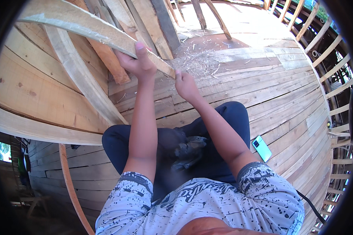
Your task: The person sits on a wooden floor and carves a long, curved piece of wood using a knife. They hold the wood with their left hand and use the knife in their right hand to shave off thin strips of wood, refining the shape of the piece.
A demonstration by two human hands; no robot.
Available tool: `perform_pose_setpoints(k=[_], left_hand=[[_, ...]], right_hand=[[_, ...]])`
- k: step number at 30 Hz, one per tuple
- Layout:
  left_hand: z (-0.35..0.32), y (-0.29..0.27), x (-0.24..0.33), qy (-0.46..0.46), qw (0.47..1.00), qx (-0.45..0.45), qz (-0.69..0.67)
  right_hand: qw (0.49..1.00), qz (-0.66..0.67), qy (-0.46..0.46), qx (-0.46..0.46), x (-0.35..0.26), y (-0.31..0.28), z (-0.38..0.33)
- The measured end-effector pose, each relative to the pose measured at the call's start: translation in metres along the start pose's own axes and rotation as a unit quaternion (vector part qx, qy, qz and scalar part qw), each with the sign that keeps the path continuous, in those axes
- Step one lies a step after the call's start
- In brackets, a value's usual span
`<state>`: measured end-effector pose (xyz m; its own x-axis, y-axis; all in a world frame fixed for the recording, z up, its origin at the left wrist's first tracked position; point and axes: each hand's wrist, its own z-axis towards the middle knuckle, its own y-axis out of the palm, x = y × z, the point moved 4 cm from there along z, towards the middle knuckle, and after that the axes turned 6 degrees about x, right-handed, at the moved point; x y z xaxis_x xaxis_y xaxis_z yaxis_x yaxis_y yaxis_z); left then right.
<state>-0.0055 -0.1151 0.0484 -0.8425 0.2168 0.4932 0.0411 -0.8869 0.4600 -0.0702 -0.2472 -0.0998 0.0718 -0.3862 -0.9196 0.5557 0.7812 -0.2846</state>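
Observation:
A long, pale wooden plank (94, 29) runs from the upper left down toward the middle, narrowing to its lower right end. Partway along it, my left hand (139, 62) is closed round the wood with the thumb lying over the top. My right hand (186, 85) grips the narrow end, thumb against its tip. I sit with both forearms stretched forward above my bent, dark-trousered legs. A dark grey, crumpled-looking thing (190, 152) lies in my lap; its kind is unclear.
Wood shavings (200, 64) litter the plank floor (278, 98) ahead. A light green phone (262, 149) lies right of my knee. Curved ribs (76, 72) and a planked wall (39, 84) rise at left. Several loose boards (151, 27) lean beyond my left hand. Slatted railing (337, 92) borders the right.

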Motion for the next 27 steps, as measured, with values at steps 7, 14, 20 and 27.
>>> perform_pose_setpoints(k=[7,14,20,27], left_hand=[[0.000,-0.004,0.000,-0.018,0.996,-0.072,-0.057],[-0.005,0.020,0.004,-0.050,0.989,-0.097,-0.096],[0.002,0.015,0.005,-0.017,0.997,-0.053,-0.049],[-0.001,0.002,-0.007,-0.037,0.998,-0.034,-0.034]], right_hand=[[0.970,-0.206,-0.121,-0.042,0.016,-0.010,0.004],[0.878,-0.458,-0.013,-0.137,0.081,-0.075,0.047],[0.994,-0.096,-0.018,-0.050,0.015,-0.063,0.059],[0.981,-0.158,-0.102,-0.037,0.039,-0.002,-0.001]])
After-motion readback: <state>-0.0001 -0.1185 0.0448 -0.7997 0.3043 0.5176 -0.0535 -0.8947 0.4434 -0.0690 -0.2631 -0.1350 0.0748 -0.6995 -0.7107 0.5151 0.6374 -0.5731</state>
